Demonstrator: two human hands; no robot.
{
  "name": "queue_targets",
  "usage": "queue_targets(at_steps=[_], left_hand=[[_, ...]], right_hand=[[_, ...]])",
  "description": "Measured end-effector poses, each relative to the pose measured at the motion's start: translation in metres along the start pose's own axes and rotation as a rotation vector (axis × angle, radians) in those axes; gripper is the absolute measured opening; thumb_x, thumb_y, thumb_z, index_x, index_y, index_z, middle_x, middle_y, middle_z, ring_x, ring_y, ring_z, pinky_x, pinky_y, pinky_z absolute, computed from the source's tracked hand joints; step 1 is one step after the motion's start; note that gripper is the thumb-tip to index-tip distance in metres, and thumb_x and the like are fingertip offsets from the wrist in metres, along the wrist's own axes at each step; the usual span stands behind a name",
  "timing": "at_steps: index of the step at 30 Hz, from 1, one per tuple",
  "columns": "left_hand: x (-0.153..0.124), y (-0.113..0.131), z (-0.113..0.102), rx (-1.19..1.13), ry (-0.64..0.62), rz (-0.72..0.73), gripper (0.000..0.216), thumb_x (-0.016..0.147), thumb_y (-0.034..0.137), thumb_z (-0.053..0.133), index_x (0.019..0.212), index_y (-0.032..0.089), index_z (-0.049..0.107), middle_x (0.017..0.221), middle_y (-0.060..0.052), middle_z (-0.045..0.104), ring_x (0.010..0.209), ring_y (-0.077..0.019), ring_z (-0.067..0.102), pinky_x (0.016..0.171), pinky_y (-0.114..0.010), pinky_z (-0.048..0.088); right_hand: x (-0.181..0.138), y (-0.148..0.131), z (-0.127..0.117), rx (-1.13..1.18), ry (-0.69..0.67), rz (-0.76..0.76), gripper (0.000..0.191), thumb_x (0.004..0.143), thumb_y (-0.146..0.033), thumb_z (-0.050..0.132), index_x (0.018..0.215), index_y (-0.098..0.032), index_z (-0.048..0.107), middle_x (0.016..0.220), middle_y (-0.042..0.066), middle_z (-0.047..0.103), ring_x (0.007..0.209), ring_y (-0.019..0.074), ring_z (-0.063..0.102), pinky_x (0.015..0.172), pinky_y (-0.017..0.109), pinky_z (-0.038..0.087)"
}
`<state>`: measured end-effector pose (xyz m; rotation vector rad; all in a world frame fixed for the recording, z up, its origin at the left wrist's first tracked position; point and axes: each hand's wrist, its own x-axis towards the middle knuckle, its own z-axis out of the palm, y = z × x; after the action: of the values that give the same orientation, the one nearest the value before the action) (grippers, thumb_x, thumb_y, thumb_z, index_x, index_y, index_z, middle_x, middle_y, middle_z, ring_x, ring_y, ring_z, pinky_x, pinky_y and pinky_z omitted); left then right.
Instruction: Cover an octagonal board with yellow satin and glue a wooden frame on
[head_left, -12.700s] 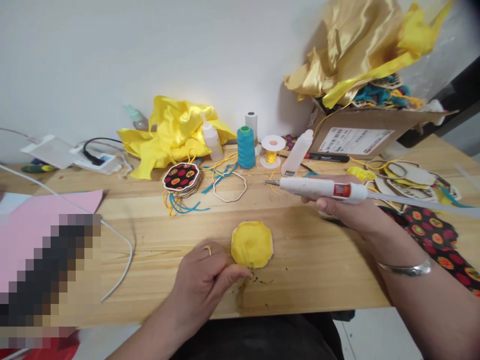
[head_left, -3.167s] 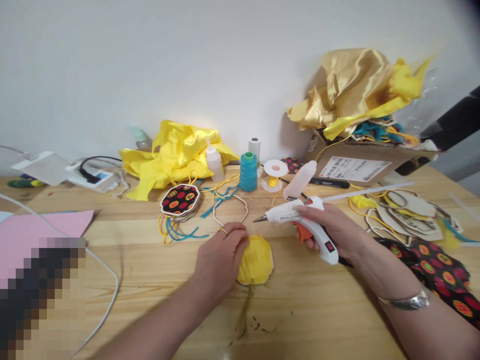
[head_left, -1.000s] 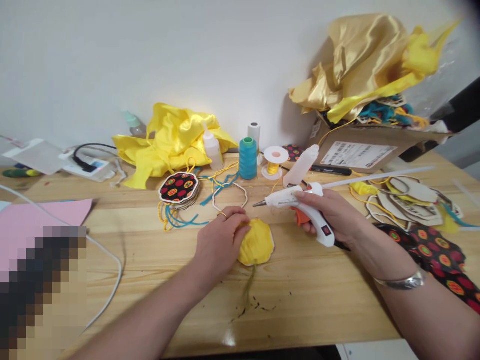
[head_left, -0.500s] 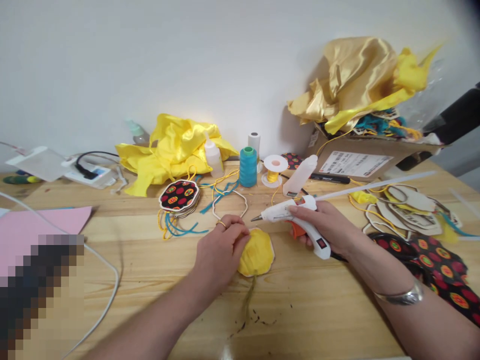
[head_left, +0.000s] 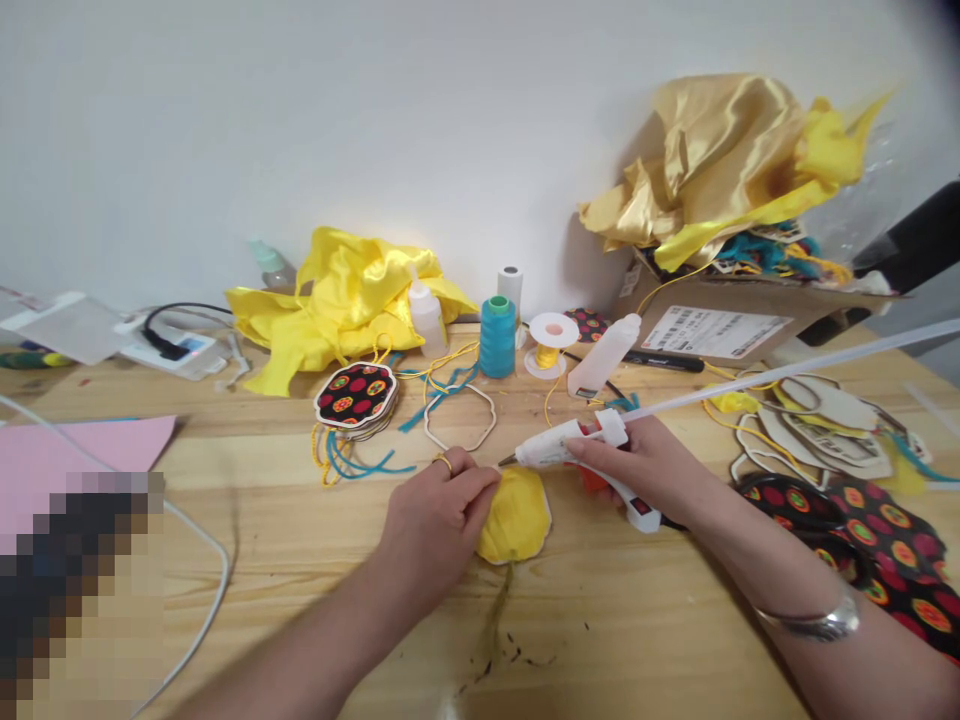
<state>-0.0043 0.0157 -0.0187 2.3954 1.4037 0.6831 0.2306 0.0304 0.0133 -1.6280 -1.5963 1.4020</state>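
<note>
Both angled inward, left hand (head_left: pixel 439 512) pinches yellow piece (head_left: pixel 519 517), right hand (head_left: pixel 651 462) grips glue gun (head_left: pixel 549 445).

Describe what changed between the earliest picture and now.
The left hand shifted from lower left to upper left of the yellow piece. The right hand, still holding the glue gun, brought its nozzle toward that piece's upper edge. The blue spool and patterned stack stayed put.
</note>
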Motion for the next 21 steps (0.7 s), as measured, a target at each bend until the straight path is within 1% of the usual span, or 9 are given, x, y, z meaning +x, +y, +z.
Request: queue_targets(at_steps=[3,7,12,15,18,21], left_hand=[[-0.0007,-0.0009,-0.0002,0.024,0.002,0.030,0.020,0.087,0.018,0.050,0.090,0.022,0.070,0.080,-0.001,0.064,0.071,-0.0147,0.062,0.063,-0.026,0.045],[-0.0015,-0.0008,-0.0004,0.071,0.010,0.067,0.022,0.088,0.020,0.048,0.090,0.022,0.070,0.079,-0.001,0.064,0.069,-0.0145,0.062,0.061,-0.026,0.046],[-0.0025,0.0016,-0.0023,0.199,-0.013,0.110,0.024,0.089,0.020,0.046,0.091,0.021,0.069,0.079,-0.002,0.065,0.065,-0.0152,0.061,0.057,-0.026,0.046],[-0.0031,0.0030,-0.0035,0.266,-0.025,0.123,0.025,0.088,0.018,0.045,0.092,0.022,0.069,0.079,-0.002,0.064,0.064,-0.0148,0.061,0.055,-0.025,0.045],[-0.0038,0.0031,-0.0037,0.309,-0.036,0.143,0.024,0.088,0.017,0.045,0.094,0.022,0.068,0.078,-0.002,0.064,0.063,-0.0145,0.060,0.054,-0.025,0.044],[-0.0051,0.0023,-0.0032,0.332,-0.038,0.167,0.023,0.088,0.016,0.045,0.096,0.023,0.066,0.079,-0.001,0.063,0.064,-0.0145,0.060,0.054,-0.024,0.043]], right_hand=[[-0.0015,-0.0029,0.0013,-0.060,0.017,-0.035,0.038,0.082,-0.050,0.054,0.064,-0.017,0.054,0.050,-0.001,0.053,0.042,0.0113,0.051,0.036,0.020,0.036],[-0.0034,-0.0063,0.0024,-0.121,0.048,-0.157,0.034,0.083,-0.043,0.054,0.060,-0.018,0.053,0.047,-0.003,0.049,0.042,0.0092,0.045,0.039,0.021,0.033],[-0.0054,-0.0059,0.0023,-0.174,0.064,-0.341,0.027,0.082,-0.035,0.057,0.061,-0.018,0.051,0.048,-0.005,0.042,0.043,0.0074,0.035,0.041,0.021,0.028],[-0.0058,-0.0039,0.0020,-0.232,0.073,-0.419,0.022,0.082,-0.031,0.057,0.064,-0.018,0.052,0.052,-0.005,0.042,0.046,0.0077,0.034,0.043,0.021,0.028],[-0.0066,-0.0029,0.0017,-0.287,0.090,-0.438,0.021,0.082,-0.030,0.057,0.066,-0.018,0.053,0.056,-0.004,0.046,0.049,0.0085,0.037,0.044,0.021,0.028],[-0.0080,-0.0039,0.0018,-0.276,0.076,-0.425,0.023,0.084,-0.032,0.056,0.066,-0.018,0.053,0.057,-0.003,0.048,0.050,0.0088,0.038,0.045,0.021,0.030]])
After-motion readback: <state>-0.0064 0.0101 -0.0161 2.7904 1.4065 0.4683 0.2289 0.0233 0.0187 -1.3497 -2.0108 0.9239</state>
